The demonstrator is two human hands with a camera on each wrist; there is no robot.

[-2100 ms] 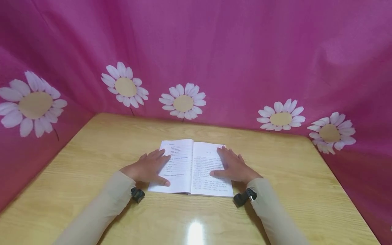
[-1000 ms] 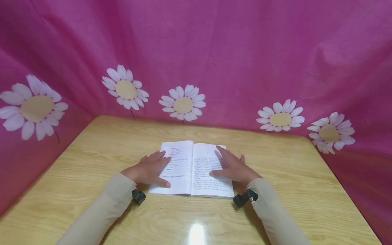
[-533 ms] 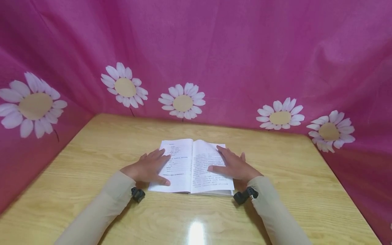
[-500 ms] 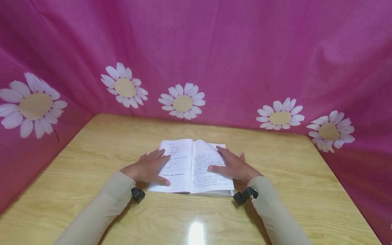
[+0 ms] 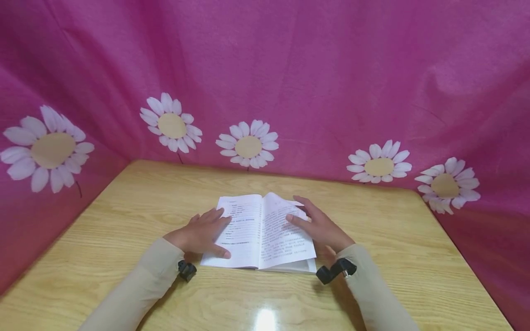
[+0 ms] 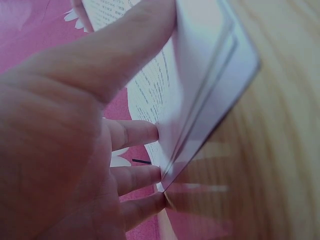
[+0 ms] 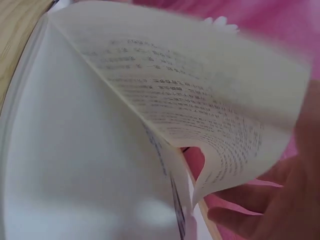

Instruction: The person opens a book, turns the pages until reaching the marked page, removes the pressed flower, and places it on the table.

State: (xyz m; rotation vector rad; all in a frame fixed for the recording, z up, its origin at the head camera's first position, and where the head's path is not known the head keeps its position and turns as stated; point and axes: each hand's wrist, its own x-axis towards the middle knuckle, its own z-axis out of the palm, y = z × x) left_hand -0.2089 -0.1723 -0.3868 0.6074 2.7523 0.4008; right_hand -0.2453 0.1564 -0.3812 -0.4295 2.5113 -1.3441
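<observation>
An open book (image 5: 242, 250) with printed pages lies on the table in the head view. My left hand (image 5: 199, 235) rests with spread fingers on its left page, the thumb near the lower part. In the left wrist view, the left thumb (image 6: 120, 52) lies over the page while the fingertips meet the book's edge. My right hand (image 5: 327, 228) pinches the outer edge of a right-hand page (image 5: 281, 236), thumb on top. That page is raised and bent, baring part of the sheet below. In the right wrist view, the lifted page (image 7: 165, 95) curves over a mostly blank page (image 7: 75, 150).
The book lies on a light wooden table (image 5: 186, 299) with a bright reflection (image 5: 265, 319) near its front. A magenta curtain (image 5: 310, 82) printed with large white daisies hangs around the far side and both ends.
A right-hand page has come up from flat, its lower corner now well off the sheet beneath. My right thumb has shifted up toward the page's top. My left hand keeps its place.
</observation>
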